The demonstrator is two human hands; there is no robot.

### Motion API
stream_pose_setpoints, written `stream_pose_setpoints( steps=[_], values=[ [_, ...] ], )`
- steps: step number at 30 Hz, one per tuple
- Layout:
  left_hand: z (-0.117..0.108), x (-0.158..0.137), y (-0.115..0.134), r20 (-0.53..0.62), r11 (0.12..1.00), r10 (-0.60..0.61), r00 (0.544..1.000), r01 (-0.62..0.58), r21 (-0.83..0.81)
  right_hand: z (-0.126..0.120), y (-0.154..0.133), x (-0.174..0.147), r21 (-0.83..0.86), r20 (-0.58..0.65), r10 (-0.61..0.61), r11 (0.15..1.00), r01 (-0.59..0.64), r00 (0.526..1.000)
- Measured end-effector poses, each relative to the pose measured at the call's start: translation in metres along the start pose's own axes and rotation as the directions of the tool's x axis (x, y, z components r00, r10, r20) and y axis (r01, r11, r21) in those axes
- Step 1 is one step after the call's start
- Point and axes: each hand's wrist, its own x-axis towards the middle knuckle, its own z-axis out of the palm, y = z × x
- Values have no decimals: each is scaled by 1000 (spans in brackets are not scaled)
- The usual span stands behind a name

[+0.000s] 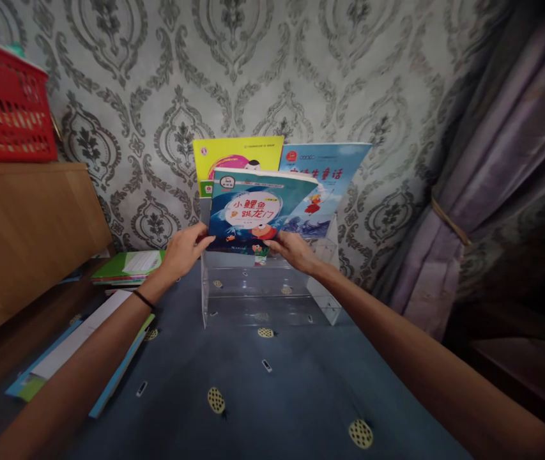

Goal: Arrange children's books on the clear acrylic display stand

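Both hands hold a dark blue-green children's book (248, 204), its cover facing me, over a clear acrylic book rack (267, 310). My left hand (183, 250) pinches the book's lower left edge, thumb in front. My right hand (296, 250) grips it near the lower right, with fingers partly hidden. The book tilts slightly and overlaps the books behind it. Those are a yellow book (238, 148) at the back left and a light blue book (344, 172) at the back right, both upright in the rack. Whether the held book touches the rack, I cannot tell.
A blue cloth (291, 409) with a pineapple print covers the table. At left lie a stack of books (123, 268) and more books with white paper (80, 338). A red basket (8, 102) sits on a wooden cabinet (32, 236). A purple curtain (420, 255) hangs at right.
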Motion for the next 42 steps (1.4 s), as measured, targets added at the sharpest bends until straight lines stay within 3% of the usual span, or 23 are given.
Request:
stream_pose_setpoints(
  steps=[5, 17, 21, 27, 33, 37, 42],
  values=[
    [-13, 11, 12, -98, 991, 49, 994, -61, -122, 0, 3, 3, 69, 4, -10, 998, 10, 1000],
    [4, 6, -17, -15, 985, -36, 999, 33, -167, 4, -4, -2, 62, -49, -3, 998, 6, 999],
    [5, 6, -17, -19, 993, 10, 1000, -12, -117, 7, -7, -7, 67, -118, -14, 998, 22, 993],
    [7, 3, -17, -4, 999, 39, 999, -39, -4, 7, -6, -7, 6, -62, -22, 1000, 22, 998],
    [7, -1, -12, 52, 988, -22, 998, 14, 155, 5, -15, -8, -65, -76, -6, 998, 1, 997],
    [8, -8, -12, 94, 969, -75, 993, 50, 241, 9, -22, -12, 7, -176, 32, 999, -32, 984],
    [6, -12, -8, 107, 958, -111, 988, 78, 277, 13, -24, -13, 9, -202, 64, 998, -63, 977]
  ],
)
